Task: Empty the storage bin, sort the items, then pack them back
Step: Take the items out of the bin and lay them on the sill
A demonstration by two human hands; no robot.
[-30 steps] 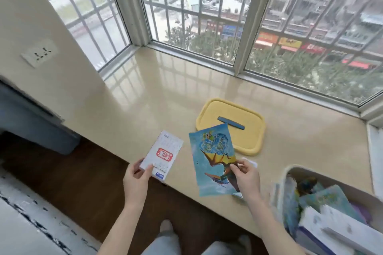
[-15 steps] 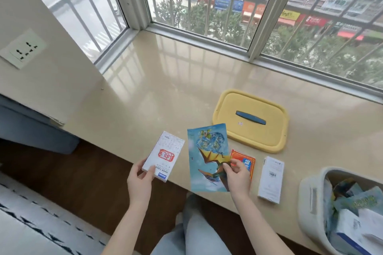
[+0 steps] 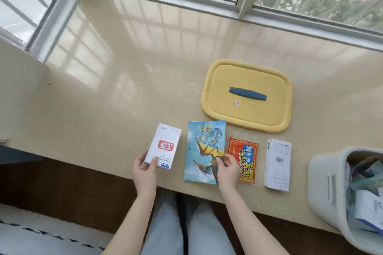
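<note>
My left hand (image 3: 145,168) grips the near end of a white box with a red stamp mark (image 3: 163,145) at the sill's front edge. My right hand (image 3: 227,168) pinches the lower right edge of a blue illustrated booklet (image 3: 204,151), which lies flat just right of the box. Beside it lie a red and yellow packet (image 3: 245,157) and a white box with a barcode (image 3: 277,163). The grey storage bin (image 3: 327,188) stands at the far right, with several blue and white items inside it.
The bin's yellow lid with a dark blue handle (image 3: 246,94) lies flat behind the items. The beige sill (image 3: 124,89) runs back to window frames at the rear and left. Its front edge drops to a dark floor, above my knees.
The view tilted down and shifted left. The booklet has come down from a raised tilt to lie flat, uncovering the red packet and the barcode box. The bin slid toward the right edge of view.
</note>
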